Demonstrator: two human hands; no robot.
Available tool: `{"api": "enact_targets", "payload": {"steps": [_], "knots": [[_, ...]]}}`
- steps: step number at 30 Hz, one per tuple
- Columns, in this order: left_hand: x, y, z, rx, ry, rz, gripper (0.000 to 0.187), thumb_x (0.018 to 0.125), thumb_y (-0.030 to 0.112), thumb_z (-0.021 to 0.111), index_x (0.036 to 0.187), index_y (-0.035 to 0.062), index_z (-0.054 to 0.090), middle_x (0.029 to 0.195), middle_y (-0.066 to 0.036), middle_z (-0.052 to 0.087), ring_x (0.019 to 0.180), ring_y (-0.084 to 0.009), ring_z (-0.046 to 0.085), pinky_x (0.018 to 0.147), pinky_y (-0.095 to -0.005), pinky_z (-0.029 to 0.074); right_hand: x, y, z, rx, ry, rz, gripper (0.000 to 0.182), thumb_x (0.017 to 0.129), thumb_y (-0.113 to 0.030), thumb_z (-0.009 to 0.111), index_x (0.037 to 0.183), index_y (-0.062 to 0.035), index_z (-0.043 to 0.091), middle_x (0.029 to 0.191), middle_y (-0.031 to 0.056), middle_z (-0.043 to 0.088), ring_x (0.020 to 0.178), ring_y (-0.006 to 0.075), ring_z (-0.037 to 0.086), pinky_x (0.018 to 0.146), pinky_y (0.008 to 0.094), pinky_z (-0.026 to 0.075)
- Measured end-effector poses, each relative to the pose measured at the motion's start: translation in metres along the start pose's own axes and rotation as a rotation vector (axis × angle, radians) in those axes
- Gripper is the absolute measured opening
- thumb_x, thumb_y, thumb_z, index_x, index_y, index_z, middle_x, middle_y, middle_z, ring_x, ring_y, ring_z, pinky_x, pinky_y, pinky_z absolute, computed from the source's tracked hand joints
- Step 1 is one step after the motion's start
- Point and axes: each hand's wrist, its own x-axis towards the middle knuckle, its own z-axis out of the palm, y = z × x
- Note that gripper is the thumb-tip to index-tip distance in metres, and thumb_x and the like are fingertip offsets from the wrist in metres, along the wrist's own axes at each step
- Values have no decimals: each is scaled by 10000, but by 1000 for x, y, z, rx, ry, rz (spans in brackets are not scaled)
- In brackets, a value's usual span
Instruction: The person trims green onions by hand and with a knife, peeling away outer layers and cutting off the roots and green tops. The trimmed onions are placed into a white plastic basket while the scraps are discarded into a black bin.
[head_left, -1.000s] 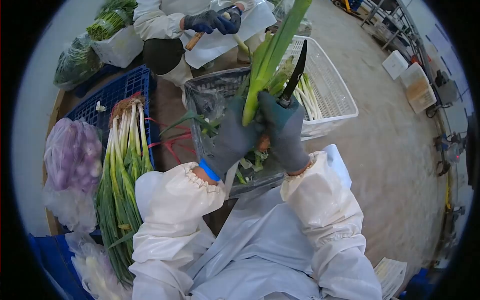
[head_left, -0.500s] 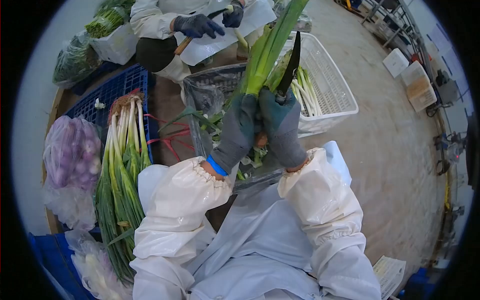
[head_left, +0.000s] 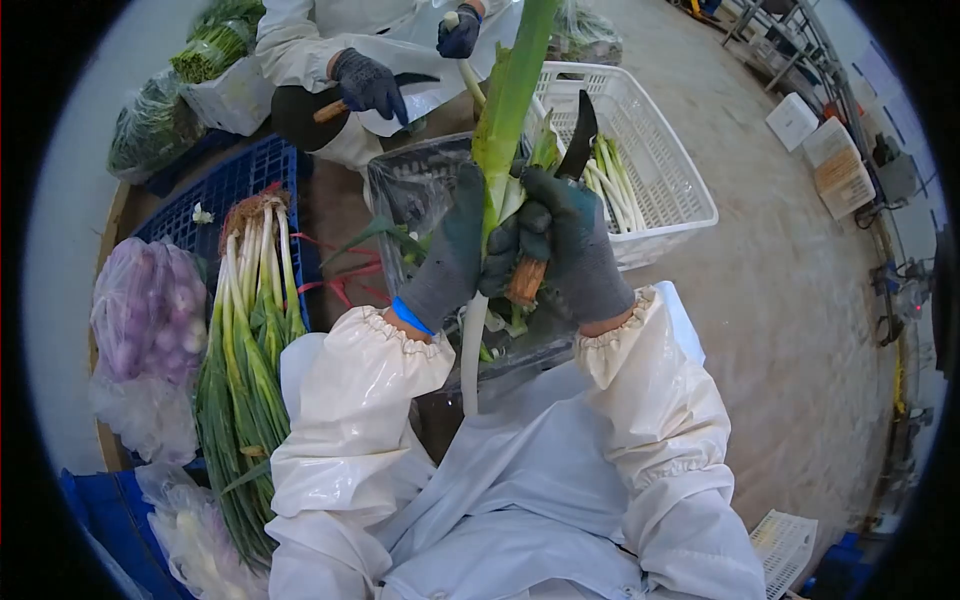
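My left hand (head_left: pixel 455 245), in a grey-green glove, is closed around a long leek (head_left: pixel 516 100). Its green leaves point up and away, and the white stem (head_left: pixel 472 355) hangs below the hand toward my apron. My right hand (head_left: pixel 572 240) is closed on a knife with a wooden handle (head_left: pixel 527 280); the dark curved blade (head_left: pixel 580 135) sticks up past the knuckles. Some of that hand's fingers lie against the leek, beside a loosened leaf piece (head_left: pixel 545 145). Beneath both hands stands a plastic-lined bin (head_left: pixel 410 200) with leafy scraps in it.
A white crate (head_left: pixel 690 215) holding trimmed leeks (head_left: pixel 615 180) stands right of the bin. At left, untrimmed leeks (head_left: pixel 245 350) lie near a blue pallet (head_left: pixel 270 165) and bagged purple-white bulbs (head_left: pixel 150 310). Opposite, a co-worker's gloved hands (head_left: pixel 368 85) hold a knife and a stalk.
The leek now shows its white stem below my hands, and its leaves stand more upright. My hands have moved slightly apart, uncovering the knife handle. The co-worker's hands have separated.
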Motion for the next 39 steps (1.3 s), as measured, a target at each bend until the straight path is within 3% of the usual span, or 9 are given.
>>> {"api": "enact_targets", "payload": {"steps": [2,5,14,17,18,26,30,36,39], "knots": [[4,-4,-8,-22,22,-19,642,941,679,273,936,98,546,506,5,445,315,-96,382,273,-209,284,-6,2,-1,-217,-128,-149,231,982,-153,446,1012,3,614,649,-44,452,514,36,416,446,189,318],[6,-5,-15,-27,37,-59,694,924,707,260,920,77,553,501,-3,458,308,-97,379,265,-210,286,-3,4,0,98,-80,26,227,972,-112,448,1054,27,608,656,-48,452,523,32,426,463,181,334],[4,-1,-10,-99,4,-147,776,866,786,245,840,76,558,491,-3,448,297,-106,351,270,-230,295,-3,7,-1,-169,-20,-36,256,946,-50,474,1160,40,582,650,-47,444,544,24,444,482,167,354],[-3,-5,-14,-151,-175,-171,763,857,791,275,755,78,527,483,-8,437,298,-120,352,264,-240,292,21,13,-20,469,153,192,144,860,-158,636,782,-44,593,556,5,490,454,119,485,424,250,378],[-6,-6,-18,-173,-284,-185,758,852,794,284,712,85,512,480,-6,430,301,-127,358,265,-248,295,35,19,-44,395,128,86,179,923,-181,587,979,-14,622,592,-36,445,456,62,402,407,223,319],[-4,5,-19,-256,-253,-192,788,802,841,293,608,94,453,421,-11,363,288,-158,371,266,-294,323,6,-28,-21,-553,156,-31,260,885,-217,618,998,15,652,686,26,603,452,98,521,425,233,407],[-3,2,-24,-162,-320,-165,785,799,840,310,602,92,443,456,-27,423,305,-168,411,272,-285,335,2,-30,-2,-311,162,-64,247,869,-228,636,970,-3,651,694,51,625,433,93,489,410,227,399],[4,-14,-10,-99,-175,-169,697,858,776,325,823,121,557,561,-28,524,371,-162,472,344,-307,415,-2,-33,2,-176,-71,55,243,814,-193,703,955,1,667,667,26,621,484,88,546,445,218,449],[5,-19,-16,-127,-187,-169,609,916,697,338,1010,146,580,758,-38,604,559,-159,574,496,-293,496,2,-25,5,-329,45,-164,249,797,-180,722,945,11,662,675,40,636,500,92,565,462,228,461]]}}
